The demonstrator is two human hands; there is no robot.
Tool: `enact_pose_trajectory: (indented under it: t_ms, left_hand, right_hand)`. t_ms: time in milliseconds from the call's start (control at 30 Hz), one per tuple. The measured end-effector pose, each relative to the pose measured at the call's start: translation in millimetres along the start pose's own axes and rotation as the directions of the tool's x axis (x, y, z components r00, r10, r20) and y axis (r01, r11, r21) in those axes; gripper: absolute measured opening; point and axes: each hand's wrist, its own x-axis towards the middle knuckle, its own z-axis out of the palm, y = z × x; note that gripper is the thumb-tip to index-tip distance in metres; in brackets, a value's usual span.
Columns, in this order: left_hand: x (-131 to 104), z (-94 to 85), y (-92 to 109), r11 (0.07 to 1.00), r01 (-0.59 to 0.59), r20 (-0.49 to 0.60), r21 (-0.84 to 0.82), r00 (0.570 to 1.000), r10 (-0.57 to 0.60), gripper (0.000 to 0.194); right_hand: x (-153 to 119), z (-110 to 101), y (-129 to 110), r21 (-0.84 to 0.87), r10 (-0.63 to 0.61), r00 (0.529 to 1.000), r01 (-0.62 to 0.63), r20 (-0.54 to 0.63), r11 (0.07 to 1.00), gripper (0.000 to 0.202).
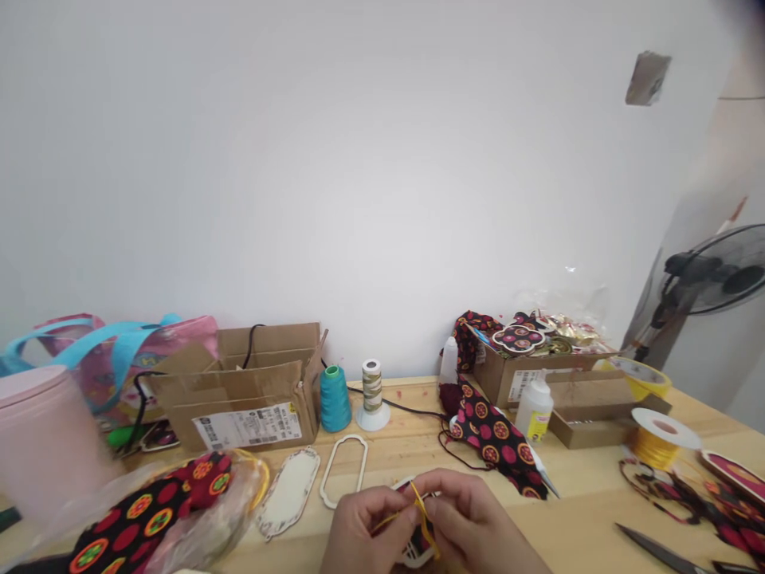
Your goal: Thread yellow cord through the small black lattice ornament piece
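At the front middle of the table my left hand [374,530] and my right hand [469,518] meet, fingers pinched together. Between them runs a thin yellow cord [425,522], gripped by the fingertips of both. Under the fingers lies a small white-rimmed piece with dark patterned fabric [418,556], mostly covered by my hands. Just beyond my left hand is a white oval frame [345,470] with an open middle. Beside it a pale flat plaque [289,492] with a scalloped, patterned edge rests on the wood.
Behind stand a cardboard box [239,399], a teal thread cone [335,400] and a thread spool [371,391]. Patterned fabric [496,434], a glue bottle [534,410] and a yellow cord spool [654,442] are to the right. Scissors [654,548] lie at front right, bagged fabric [149,510] at left.
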Motion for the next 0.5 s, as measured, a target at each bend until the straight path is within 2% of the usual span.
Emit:
enact_pose_trajectory:
  t_ms: [67, 133, 200, 367, 500]
  left_hand:
    - [-1.5, -0.4, 6.1, 0.999, 0.026, 0.031, -0.03, 0.999, -0.025, 0.019]
    - [-2.7, 0.0, 11.1, 0.997, 0.062, 0.046, -0.052, 0.997, -0.059, 0.016]
    - [-2.7, 0.8, 12.8, 0.994, 0.076, 0.021, -0.074, 0.997, -0.074, 0.017]
    - [-0.5, 0.8, 9.1, 0.994, 0.103, 0.028, -0.022, 0.994, -0.103, 0.023]
    - [-2.0, -0.3, 11.9, 0.995, 0.099, 0.041, 0.024, 0.994, -0.1, 0.025]
  right_hand:
    - [1.3, 2.8, 4.7, -0.247, -0.123, 0.992, 0.112, -0.03, 0.963, 0.023]
    - [1.2, 3.5, 7.3, -0.476, -0.232, 0.972, 0.192, -0.026, 0.858, 0.02]
    - [0.2, 3.3, 8.3, -0.623, -0.296, 0.955, 0.235, 0.005, 0.747, 0.019]
    - [-1.6, 3.4, 8.1, -0.792, -0.396, 0.917, 0.278, 0.049, 0.544, 0.019]
    - [-1.4, 2.3, 6.2, -0.843, -0.544, 0.838, 0.326, 0.048, 0.428, 0.014]
